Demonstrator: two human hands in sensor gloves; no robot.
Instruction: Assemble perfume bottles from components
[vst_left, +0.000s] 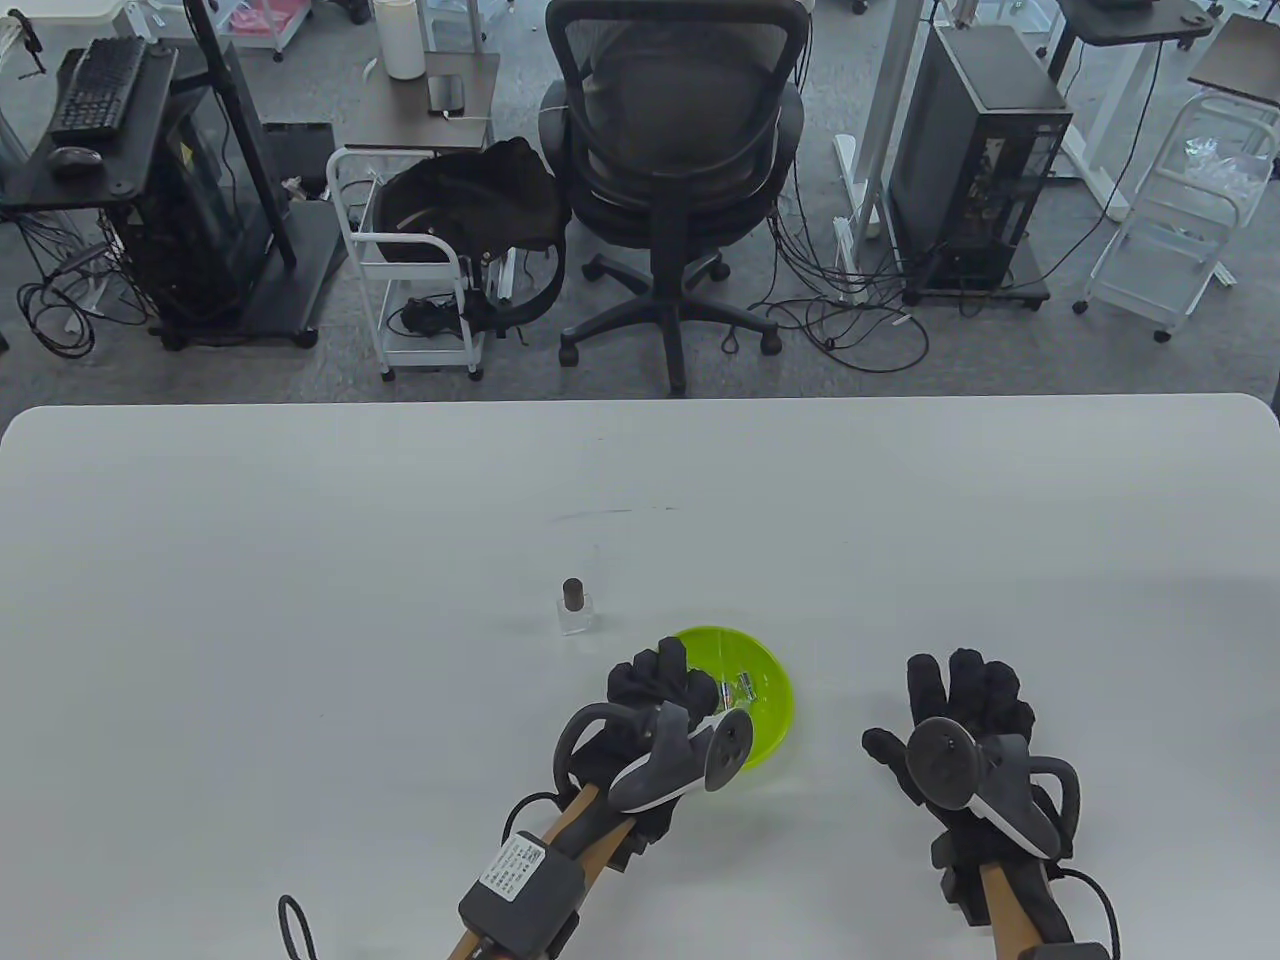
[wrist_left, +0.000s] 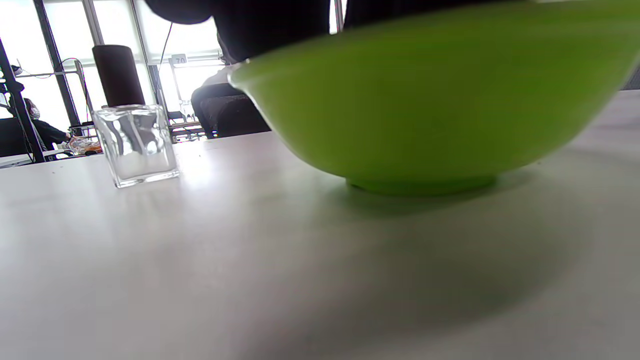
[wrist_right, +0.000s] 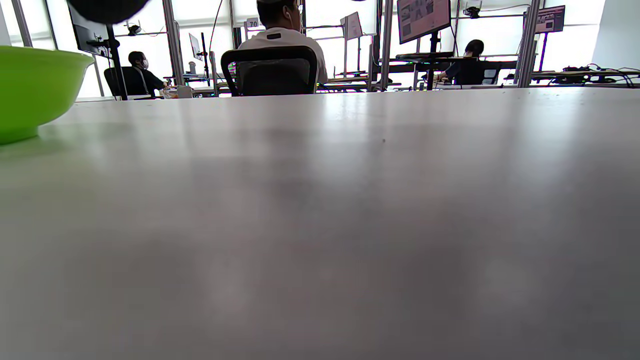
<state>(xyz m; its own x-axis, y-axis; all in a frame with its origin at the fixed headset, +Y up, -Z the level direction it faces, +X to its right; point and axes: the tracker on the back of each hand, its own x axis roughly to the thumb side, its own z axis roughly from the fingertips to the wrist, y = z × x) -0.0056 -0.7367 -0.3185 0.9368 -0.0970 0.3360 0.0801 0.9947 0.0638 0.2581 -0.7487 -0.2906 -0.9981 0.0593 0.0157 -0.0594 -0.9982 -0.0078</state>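
A clear glass perfume bottle (vst_left: 575, 607) w/ a dark cap (vst_left: 573, 594) stands upright on the white table (vst_left: 300, 560), at approx. 11 o'clock from the green bowl (vst_left: 770, 690) and a little apart from it. In the left wrist view the bottle is square-walled, thick-based and looks empty, cap seated on top.

Next, moving right: the left hand (vst_left: 655, 690) reaches over the bowl's near-left rim, fingers curled down into it. Whether they have pinched anything cannot be told; the hand and its tracker hide the fingertips. Small clear-and-metallic parts (vst_left: 745, 686) lie inside the bowl at its 3 o'clock side, prob. spray fittings or another component, too small to identify.

Further right, at 3 o'clock from the bowl and well apart from it, the right hand (vst_left: 965, 730) rests palm-down on the table, fingers straight and spread, holding nothing.

Handling, as a judgement: the glass body is rigid, smooth and likely slippery under glove fabric, light when empty, so easy to tip or skid. Best taken across two flat opposing walls, low on the body, w/ one hand steadying it while the other works the cap or fitting from above. The loose parts in the bowl look tiny and light; a fingertip pinch suits them, and they could slide about the curved bowl floor when nudged.
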